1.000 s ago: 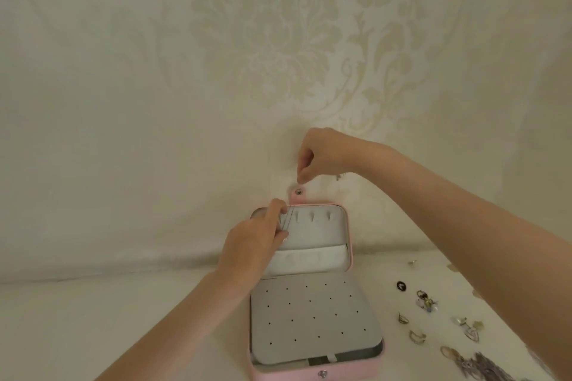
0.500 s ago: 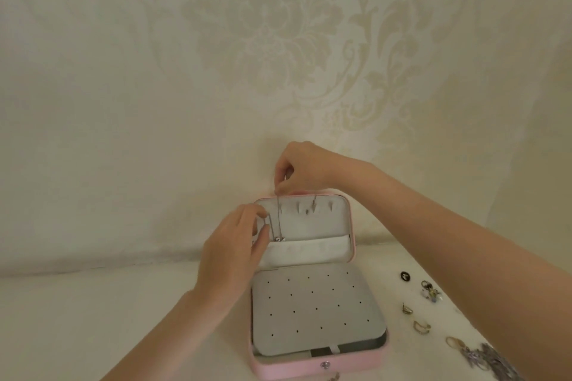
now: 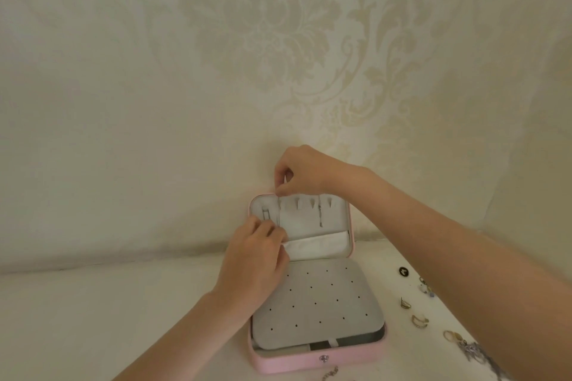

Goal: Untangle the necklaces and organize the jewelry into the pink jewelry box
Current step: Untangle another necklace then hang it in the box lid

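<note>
The pink jewelry box [image 3: 288,363] stands open on the white table, lid upright against the wall. Its lid lining has a row of small hooks and a white elastic pocket [image 3: 315,246]. A thin silver necklace chain [image 3: 279,210] hangs down from a hook at the lid's top left. My right hand [image 3: 301,172] pinches the chain's top end at the lid's upper edge. My left hand [image 3: 257,260] pinches the chain's lower end at the pocket's left corner. Another short chain [image 3: 320,215] hangs from a hook further right. A grey perforated earring panel [image 3: 315,309] covers the base.
Loose jewelry lies on the table right of the box: a black round stud [image 3: 402,271], gold rings [image 3: 419,320], small earrings [image 3: 404,303] and a tangled silver piece [image 3: 473,351]. A chain end [image 3: 329,376] shows in front of the box. Patterned wallpaper rises directly behind.
My right hand came down from above the lid to its top edge with the chain. My left hand moved down to the pocket's left corner. The chain now hangs straight in the lid.
</note>
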Available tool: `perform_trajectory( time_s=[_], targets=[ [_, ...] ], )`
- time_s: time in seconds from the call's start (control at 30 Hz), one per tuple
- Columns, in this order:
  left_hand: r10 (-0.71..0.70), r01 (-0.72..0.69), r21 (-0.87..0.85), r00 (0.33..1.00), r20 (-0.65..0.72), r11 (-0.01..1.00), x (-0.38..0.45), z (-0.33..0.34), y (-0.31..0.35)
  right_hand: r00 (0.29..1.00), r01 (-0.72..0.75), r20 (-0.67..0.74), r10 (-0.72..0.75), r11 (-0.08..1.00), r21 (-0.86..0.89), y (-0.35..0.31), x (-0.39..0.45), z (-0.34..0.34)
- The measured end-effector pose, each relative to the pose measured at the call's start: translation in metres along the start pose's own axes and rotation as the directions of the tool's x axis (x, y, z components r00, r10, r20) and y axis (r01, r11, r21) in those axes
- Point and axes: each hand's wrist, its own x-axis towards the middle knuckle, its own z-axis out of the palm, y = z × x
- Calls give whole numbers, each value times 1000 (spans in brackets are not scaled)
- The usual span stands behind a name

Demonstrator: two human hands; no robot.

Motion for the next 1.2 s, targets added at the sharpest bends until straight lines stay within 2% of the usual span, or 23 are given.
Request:
perform_trajectory(
  time_s=[0.13, 0.4, 0.73, 0.87, 1.03, 1.2],
  targets=[
    [6, -5, 93, 1000, -5, 996, 2, -3, 4, 1000, -8, -4, 8, 1000, 6, 0, 1, 2],
    [55, -42, 174, 996, -71, 984, -3, -4, -6, 1000, 5, -8, -4, 999, 32, -2, 4, 5],
    [98, -68, 262, 989, -106, 963, -13, -9, -16, 990, 82, -118, -72, 993, 86, -2, 11, 27],
    [79, -43, 289, 990, -114, 956, -12, -11, -20, 984, 96, -159, -87, 994, 50, -4, 13, 31],
    [71, -38, 298, 993, -100, 954, -13, -13, -22, 967, 81, -231, -106, 990, -116, -4, 9, 39],
    [84, -55, 267, 992, -99, 962, -13, -12, -23, 957, 23, -286, -57, 992, -123, 3, 1, 41]
  ],
)
